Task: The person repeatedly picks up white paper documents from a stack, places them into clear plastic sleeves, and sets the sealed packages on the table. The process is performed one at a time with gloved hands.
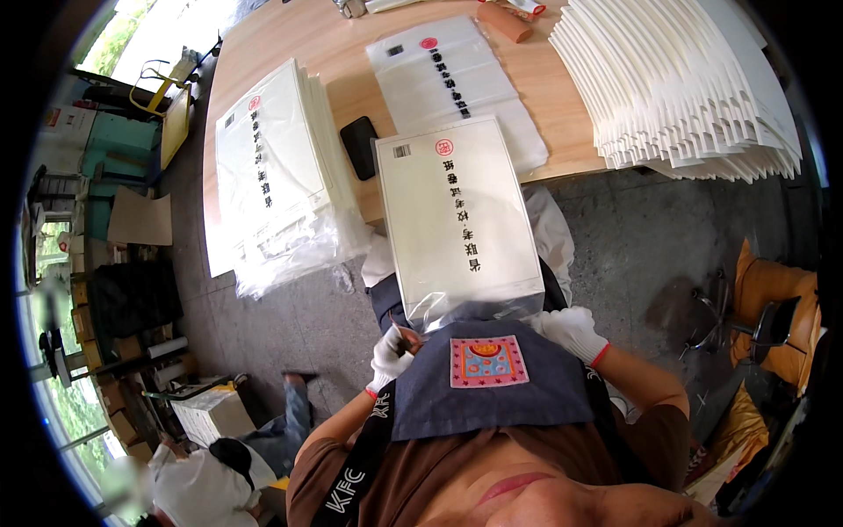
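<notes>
A flat white packet in a clear plastic bag [461, 215] rests half on the wooden table's [562, 140] near edge and half on my lap. My left hand [391, 351], in a white glove with a red cuff, pinches the bag's open end at its lower left corner. My right hand [572, 332], gloved the same way, holds the bag's lower right corner. The loose clear mouth of the bag [465, 306] crumples between the two hands above my denim apron [487, 386].
A pile of bagged packets [272, 167] lies on the table's left. An empty printed bag [452, 79] lies at the middle, a black phone [358, 145] beside it. A fanned stack of white sheets [694, 88] fills the right. Another person crouches at lower left [206, 479]. An orange chair [773, 307] stands right.
</notes>
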`<state>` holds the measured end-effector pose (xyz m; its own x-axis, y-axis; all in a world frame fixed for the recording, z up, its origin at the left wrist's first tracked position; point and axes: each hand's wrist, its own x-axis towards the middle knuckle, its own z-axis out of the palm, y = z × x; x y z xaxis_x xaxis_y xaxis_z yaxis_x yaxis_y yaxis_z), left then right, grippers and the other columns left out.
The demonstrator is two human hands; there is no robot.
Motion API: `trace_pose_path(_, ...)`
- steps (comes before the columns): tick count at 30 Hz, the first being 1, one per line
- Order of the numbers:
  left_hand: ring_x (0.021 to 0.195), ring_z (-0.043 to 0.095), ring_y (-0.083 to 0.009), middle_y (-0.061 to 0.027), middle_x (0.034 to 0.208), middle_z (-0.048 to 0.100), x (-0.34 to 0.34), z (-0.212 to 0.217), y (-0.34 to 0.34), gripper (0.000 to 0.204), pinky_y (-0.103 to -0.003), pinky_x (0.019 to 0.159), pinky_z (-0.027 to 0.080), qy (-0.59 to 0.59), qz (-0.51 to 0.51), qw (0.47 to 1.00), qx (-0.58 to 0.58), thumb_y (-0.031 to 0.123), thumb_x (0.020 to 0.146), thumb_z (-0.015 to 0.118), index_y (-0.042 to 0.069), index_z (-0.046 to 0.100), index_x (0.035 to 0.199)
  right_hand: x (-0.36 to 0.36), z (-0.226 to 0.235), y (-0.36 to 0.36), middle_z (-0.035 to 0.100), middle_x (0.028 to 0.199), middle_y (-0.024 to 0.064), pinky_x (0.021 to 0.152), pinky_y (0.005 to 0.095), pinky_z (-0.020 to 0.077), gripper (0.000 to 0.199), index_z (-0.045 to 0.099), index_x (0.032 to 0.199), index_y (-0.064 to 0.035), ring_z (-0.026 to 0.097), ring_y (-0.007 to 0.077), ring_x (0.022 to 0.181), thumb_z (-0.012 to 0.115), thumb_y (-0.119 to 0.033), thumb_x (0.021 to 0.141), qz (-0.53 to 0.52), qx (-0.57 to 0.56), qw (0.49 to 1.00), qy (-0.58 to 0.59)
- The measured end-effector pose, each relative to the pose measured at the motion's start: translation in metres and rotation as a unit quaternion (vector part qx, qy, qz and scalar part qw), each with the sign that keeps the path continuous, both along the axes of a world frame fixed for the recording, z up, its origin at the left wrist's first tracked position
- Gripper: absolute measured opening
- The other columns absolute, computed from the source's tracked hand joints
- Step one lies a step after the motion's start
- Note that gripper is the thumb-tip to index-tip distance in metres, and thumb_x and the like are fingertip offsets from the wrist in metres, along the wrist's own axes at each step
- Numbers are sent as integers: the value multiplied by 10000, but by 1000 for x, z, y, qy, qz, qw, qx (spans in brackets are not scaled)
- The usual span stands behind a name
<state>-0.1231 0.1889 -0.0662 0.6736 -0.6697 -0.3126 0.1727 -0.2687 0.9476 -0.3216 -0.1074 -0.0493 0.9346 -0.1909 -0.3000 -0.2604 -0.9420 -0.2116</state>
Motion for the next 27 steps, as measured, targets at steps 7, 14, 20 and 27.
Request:
trace_pose_path(7,668,557,-69,7,770,594,31,18,-5,116,-244,594,464,-117,-194,970,86,-11,784,658,62,569,797,10,44,-12,672,715,67,529,393,525,240,612,754,-142,677,265,628,492,-306,882,106,39,985,126)
trace_pose_path(14,1082,565,-392,-193,1204,585,66,-111,-31,560,-431,940,440,-530,-111,814,211,379,867,615,35,490,1290,37,-43,-81,694,820,119,677,280,501,546,649,995,19,667,184,748,453,-487,937,-364,523,741,-210)
trace_pose_path(20,1131,522,-184,-163,1183,593,59,20,-86,490,-299,973,391,-32,-41,998,-29,140,893,594,-20,433,1327,79,-85,-51,637,1156,87,933,277,422,443,560,1215,11,570,155,1042,583,-329,933,-306,531,776,-146)
trace_pose_path(27,1343,366,-294,-246,1448,339,145,109,-22,629,-347,1096,376,-121,145,982,-11,-185,813,380,-45,310,1422,234,-52,-26,646,1056,122,874,290,432,442,613,1120,42,565,146,974,600,-345,908,-227,552,780,-189)
